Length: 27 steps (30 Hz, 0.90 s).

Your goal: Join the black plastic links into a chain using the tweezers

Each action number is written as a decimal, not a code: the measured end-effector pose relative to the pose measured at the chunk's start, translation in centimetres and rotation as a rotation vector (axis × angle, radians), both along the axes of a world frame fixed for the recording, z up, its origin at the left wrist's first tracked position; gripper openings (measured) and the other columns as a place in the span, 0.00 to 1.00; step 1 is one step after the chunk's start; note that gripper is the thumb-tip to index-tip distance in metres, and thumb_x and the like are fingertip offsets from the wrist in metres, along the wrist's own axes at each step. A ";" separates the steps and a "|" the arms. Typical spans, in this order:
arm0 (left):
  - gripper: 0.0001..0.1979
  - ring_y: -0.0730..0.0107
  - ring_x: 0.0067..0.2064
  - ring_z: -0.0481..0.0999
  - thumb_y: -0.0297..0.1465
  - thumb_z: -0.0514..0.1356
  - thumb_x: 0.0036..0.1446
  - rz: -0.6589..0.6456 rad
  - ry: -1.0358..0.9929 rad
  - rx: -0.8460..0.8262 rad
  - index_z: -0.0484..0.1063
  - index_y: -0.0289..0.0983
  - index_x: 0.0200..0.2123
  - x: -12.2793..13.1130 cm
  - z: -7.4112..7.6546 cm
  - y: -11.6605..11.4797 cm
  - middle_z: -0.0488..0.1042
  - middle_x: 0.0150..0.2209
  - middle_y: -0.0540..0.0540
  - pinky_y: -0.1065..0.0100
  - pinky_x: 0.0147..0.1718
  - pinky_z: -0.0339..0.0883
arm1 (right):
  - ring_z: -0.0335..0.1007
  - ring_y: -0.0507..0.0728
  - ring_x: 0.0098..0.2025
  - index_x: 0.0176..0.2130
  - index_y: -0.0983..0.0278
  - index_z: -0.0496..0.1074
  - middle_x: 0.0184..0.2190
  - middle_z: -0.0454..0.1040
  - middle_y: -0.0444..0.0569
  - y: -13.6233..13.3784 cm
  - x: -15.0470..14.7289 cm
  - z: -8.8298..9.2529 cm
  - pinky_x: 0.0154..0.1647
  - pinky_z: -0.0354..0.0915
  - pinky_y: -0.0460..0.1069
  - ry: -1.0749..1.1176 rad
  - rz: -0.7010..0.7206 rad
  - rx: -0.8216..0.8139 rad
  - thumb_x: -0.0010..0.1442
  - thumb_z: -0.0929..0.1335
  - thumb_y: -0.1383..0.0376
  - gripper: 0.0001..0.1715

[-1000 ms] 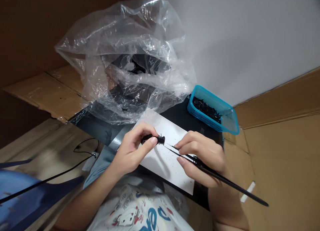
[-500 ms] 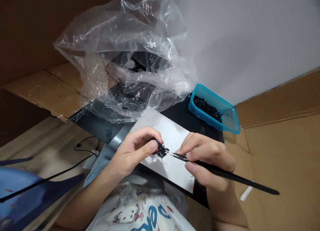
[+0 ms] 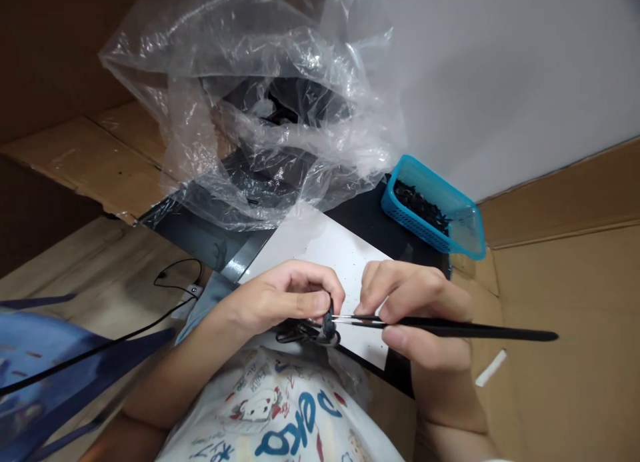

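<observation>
Your two bare hands meet over the near edge of a white sheet [image 3: 320,239], which lies on a black tabletop [image 3: 355,212]. Your left hand [image 3: 280,295] comes in from the left, thumb and forefinger pinching the upper end of a small black part [image 3: 328,325]. That part hangs between your hands, with thin dark loops [image 3: 294,331] just to its left, below your fingers.

Your right hand [image 3: 423,309] grasps a pair of black tweezers [image 3: 475,329] with thumb and fingertips, the long rear end pointing away to the right. Their pale, slender tips reach the right side of the black part — whether they grip anything there is too small to tell.

Tiny dark specks dot the sheet. At its far right, on the tabletop, stands a blue plastic basket [image 3: 417,227] holding a pile of black pieces [image 3: 420,205]. On the far side a large, crumpled clear plastic bag [image 3: 280,139] spreads open, with dark shapes inside. To your right is brown cardboard [image 3: 565,302], with a short white strip [image 3: 491,368] on the near part of it. A black cable [image 3: 125,342] runs along your left — across something blue [image 3: 45,369]. Your white printed shirt [image 3: 280,409] fills the near side.
</observation>
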<state>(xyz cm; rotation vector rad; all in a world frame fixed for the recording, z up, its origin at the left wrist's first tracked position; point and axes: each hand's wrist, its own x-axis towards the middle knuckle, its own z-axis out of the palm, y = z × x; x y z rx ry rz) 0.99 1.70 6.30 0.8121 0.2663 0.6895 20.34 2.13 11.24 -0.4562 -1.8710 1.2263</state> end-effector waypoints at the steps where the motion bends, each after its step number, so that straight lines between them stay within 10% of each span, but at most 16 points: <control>1: 0.16 0.76 0.25 0.60 0.41 0.66 0.53 -0.013 0.000 -0.004 0.73 0.31 0.29 -0.1 0.0 0.0 0.65 0.23 0.48 0.75 0.23 0.52 | 0.70 0.55 0.29 0.35 0.59 0.72 0.30 0.75 0.47 0.0 0.0 0.1 0.30 0.65 0.52 -0.002 0.007 -0.020 0.53 0.69 0.70 0.08; 18: 0.16 0.79 0.23 0.60 0.40 0.68 0.51 -0.030 -0.009 -0.087 0.73 0.31 0.27 0.2 -0.2 0.1 0.65 0.22 0.49 0.78 0.21 0.52 | 0.70 0.55 0.31 0.32 0.61 0.69 0.30 0.75 0.46 0.0 0.0 -0.1 0.31 0.66 0.51 -0.042 0.042 -0.150 0.54 0.69 0.68 0.04; 27: 0.17 0.75 0.24 0.58 0.41 0.67 0.50 0.047 -0.014 -0.095 0.70 0.31 0.25 0.2 0.0 -0.1 0.63 0.23 0.48 0.74 0.24 0.50 | 0.69 0.52 0.25 0.30 0.61 0.68 0.25 0.74 0.43 0.9 -2.2 -2.3 0.24 0.66 0.47 0.298 0.113 -0.427 0.50 0.70 0.70 0.07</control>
